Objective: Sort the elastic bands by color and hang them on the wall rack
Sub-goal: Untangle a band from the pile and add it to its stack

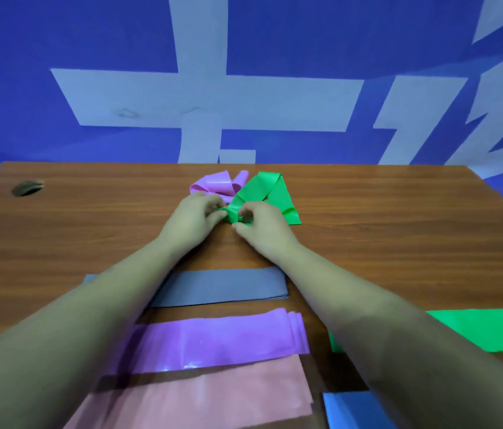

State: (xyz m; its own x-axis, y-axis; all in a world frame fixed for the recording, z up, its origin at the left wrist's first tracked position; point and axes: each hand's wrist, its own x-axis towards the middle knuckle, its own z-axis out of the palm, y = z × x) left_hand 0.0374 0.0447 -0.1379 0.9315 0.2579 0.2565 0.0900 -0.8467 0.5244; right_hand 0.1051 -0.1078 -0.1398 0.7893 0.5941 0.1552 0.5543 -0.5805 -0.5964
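A tangled green band (267,191) lies at the far middle of the table, looped beside a crumpled purple band (216,184). My left hand (196,216) and my right hand (262,226) both pinch the green band's near end, close together. Nearer to me, flat bands lie in rows: a grey one (228,286), a purple stack (222,340), a pink one (213,397), a green one (485,332) at the right and a blue one (355,410) at the bottom right. No wall rack is in view.
The brown wooden table (383,230) has a cable hole (27,187) at its far left. Behind it hangs a blue wall (58,41) with large white characters.
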